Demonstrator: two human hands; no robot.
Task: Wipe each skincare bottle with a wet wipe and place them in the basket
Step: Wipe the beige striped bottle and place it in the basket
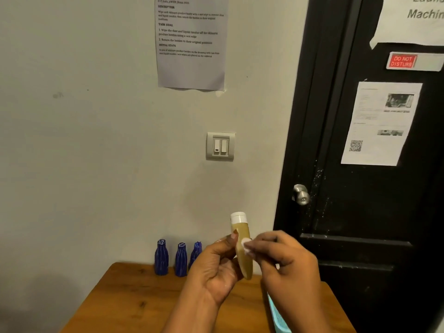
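My left hand [217, 267] grips a yellow-brown bottle [242, 236] with a white cap, held upright above the wooden table [134, 304]. My right hand [286, 263] pinches a small white wet wipe [245, 243] against the bottle's side. Three blue bottles stand in a row at the table's back edge by the wall: the left one [161, 257], the middle one [181, 259], and the right one [195, 253], partly hidden behind my left hand. A light blue basket [276, 316] shows only as an edge under my right forearm.
A grey wall with a light switch [220, 146] and a taped paper sheet [191, 42] rises behind the table. A black door [372, 188] with a metal knob [300, 194] stands at the right, close to the table's right edge.
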